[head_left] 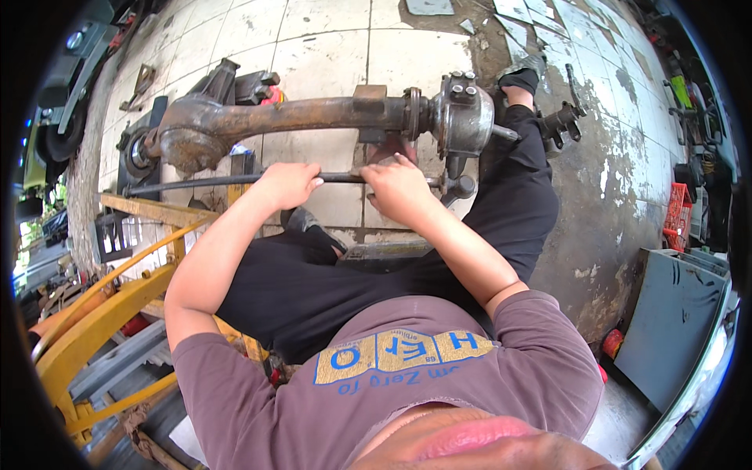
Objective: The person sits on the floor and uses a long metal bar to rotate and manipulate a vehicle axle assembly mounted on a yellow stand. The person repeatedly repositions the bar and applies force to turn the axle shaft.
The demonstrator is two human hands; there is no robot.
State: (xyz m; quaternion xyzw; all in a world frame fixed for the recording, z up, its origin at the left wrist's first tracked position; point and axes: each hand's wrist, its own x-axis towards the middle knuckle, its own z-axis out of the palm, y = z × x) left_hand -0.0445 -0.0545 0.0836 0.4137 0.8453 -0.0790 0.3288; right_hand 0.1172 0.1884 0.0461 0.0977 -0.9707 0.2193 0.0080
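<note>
One dark rod [211,182] ran from the person's [423,384] ten o'clock to one, nearer than the rusty axle housing [298,117]; the left hand [291,184] was clamped on it at eleven, the right hand [398,188] at twelve. Steadying it seemed the step; the next move probably called for both grips.

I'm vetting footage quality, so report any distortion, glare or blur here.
Head view: straight edges bow toward the dark rim; the far-left background is washed out in patches; floor tiles look bright; rod and axle housing look fairly sharp.
</note>
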